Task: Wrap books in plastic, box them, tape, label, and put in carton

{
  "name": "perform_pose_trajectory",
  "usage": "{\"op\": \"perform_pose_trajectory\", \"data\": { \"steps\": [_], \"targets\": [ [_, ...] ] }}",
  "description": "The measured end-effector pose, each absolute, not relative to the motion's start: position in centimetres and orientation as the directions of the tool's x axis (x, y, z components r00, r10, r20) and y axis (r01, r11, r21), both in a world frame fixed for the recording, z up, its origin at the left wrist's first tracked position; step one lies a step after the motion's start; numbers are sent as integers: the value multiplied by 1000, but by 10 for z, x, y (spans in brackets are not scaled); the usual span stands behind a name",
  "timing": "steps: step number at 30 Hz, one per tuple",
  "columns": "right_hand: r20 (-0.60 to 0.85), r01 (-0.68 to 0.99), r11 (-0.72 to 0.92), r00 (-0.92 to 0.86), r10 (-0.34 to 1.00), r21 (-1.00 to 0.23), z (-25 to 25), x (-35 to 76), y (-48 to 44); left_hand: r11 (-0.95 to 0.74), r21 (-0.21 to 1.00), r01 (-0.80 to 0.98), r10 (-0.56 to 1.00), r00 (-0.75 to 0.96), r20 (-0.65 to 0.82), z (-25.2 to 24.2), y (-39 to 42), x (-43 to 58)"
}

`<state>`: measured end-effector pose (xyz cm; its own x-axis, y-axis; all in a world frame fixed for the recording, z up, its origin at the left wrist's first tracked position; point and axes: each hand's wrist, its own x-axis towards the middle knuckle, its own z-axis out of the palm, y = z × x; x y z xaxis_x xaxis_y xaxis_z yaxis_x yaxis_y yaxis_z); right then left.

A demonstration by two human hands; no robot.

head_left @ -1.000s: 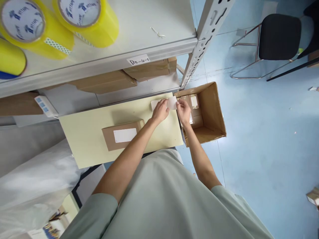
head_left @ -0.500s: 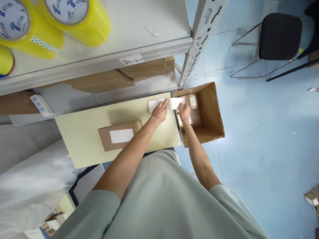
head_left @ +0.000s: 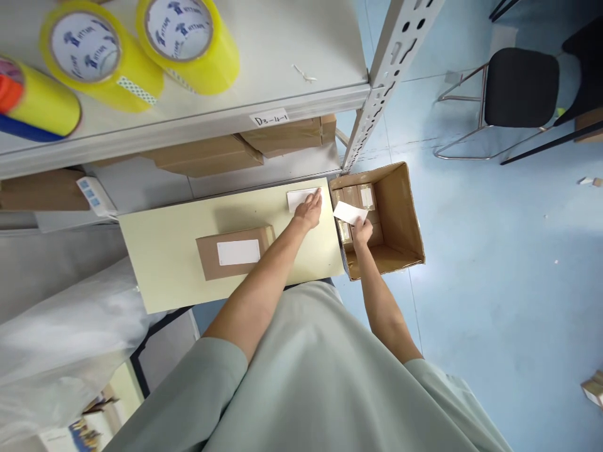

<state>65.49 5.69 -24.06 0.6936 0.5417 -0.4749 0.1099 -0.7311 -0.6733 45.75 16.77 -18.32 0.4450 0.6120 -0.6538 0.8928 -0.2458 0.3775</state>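
My left hand (head_left: pixel 309 211) lies with its fingers stretched out over a stack of white labels (head_left: pixel 298 199) at the right end of the pale yellow board (head_left: pixel 174 229). The fingers cover part of that stack. My right hand (head_left: pixel 362 231) pinches one white label (head_left: pixel 349 213) by its lower right corner, above the open cardboard carton (head_left: pixel 394 210). Several small taped boxes (head_left: pixel 366 196) sit inside the carton. A brown box (head_left: pixel 214 258) with a white label on top rests on the board, left of my left forearm.
Above the board is a shelf (head_left: pixel 282 56) with yellow tape rolls (head_left: pixel 193 47) and a perforated metal post (head_left: pixel 384 81). Brown boxes (head_left: pixel 207 157) stand on the level below. A black chair (head_left: pixel 522 88) is on the blue floor at the upper right.
The label in my right hand has come away from the stack and moved right and down over the carton. My left hand stays on the stack. The view has shifted slightly.
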Motion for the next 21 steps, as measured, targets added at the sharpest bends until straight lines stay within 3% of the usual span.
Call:
{"op": "perform_pose_trajectory", "data": {
  "steps": [5,9,13,16,21],
  "targets": [
    [-265,301,-593,683,680,-747,-216,653,34,141,646,750,752,343,-562,-175,139,455],
    [62,566,-215,429,901,-796,-183,635,21,465,833,300,764,340,-548,-142,93,433],
    [180,701,75,78,981,-710,-147,603,4,614,786,70,718,364,-594,-90,55,399],
    [186,654,202,-95,978,-729,-127,578,-6,614,788,53,744,296,-600,-58,38,371],
    [205,593,305,-231,951,-745,-106,544,-7,599,798,70,787,134,-603,-28,16,333]
  ]
}}
